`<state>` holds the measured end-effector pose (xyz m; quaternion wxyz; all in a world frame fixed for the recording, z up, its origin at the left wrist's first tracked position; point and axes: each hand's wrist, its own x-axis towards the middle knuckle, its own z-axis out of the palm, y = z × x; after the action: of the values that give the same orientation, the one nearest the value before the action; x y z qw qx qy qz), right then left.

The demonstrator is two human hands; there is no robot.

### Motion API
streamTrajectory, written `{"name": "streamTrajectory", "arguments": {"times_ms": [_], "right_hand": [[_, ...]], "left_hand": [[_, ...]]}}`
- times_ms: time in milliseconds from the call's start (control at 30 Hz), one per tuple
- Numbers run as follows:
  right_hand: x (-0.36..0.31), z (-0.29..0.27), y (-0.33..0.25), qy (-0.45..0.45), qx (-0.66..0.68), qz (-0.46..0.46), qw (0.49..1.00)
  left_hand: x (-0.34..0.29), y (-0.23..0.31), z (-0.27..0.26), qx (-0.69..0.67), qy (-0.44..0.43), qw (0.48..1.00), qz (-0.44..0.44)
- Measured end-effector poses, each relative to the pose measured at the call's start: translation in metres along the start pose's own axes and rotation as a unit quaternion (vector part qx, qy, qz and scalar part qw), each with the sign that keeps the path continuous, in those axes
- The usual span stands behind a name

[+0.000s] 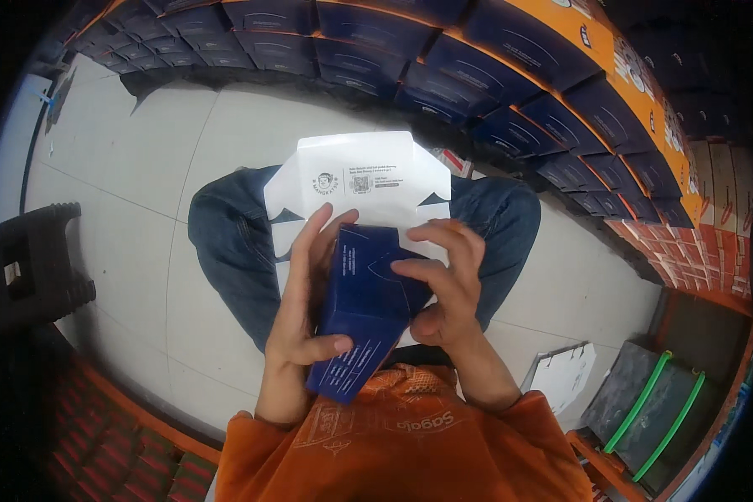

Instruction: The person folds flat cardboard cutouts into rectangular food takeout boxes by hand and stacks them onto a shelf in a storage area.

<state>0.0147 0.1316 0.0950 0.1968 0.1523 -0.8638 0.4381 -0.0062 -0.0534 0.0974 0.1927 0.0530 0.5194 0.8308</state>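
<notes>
Between my hands, close to my body, is a dark blue cardboard box [361,289] with white print, tilted, its flaps partly folded at the right side. My left hand [299,289] grips its left side, with the thumb across the front panel. On the right edge and flap, my right hand [450,280] has bent fingers, pinching the cardboard near the lower corner. Beyond the box, an unfolded white carton sheet [356,171] with printed marks and cut flaps lies over my crossed legs, partly hidden by my hands.
Stacked dark blue and orange boxes [452,88] line the far side and right. A black plastic stool [33,272] stands at left. At lower right are a white clipboard-like sheet [560,372] and a dark case with green straps [644,410]. The floor [134,217] is light tile.
</notes>
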Motion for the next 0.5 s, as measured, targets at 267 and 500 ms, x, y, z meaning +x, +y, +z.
{"name": "streamTrajectory", "arguments": {"times_ms": [267,500], "right_hand": [[0.013,0.009,-0.002,-0.026,0.126,-0.053,0.99],[0.006,-0.011,-0.003,-0.144,0.12,0.054,0.981]], "left_hand": [[0.001,-0.001,-0.005,-0.055,-0.13,0.982,-0.123],[-0.005,-0.004,0.003,0.01,-0.013,0.999,-0.032]]}}
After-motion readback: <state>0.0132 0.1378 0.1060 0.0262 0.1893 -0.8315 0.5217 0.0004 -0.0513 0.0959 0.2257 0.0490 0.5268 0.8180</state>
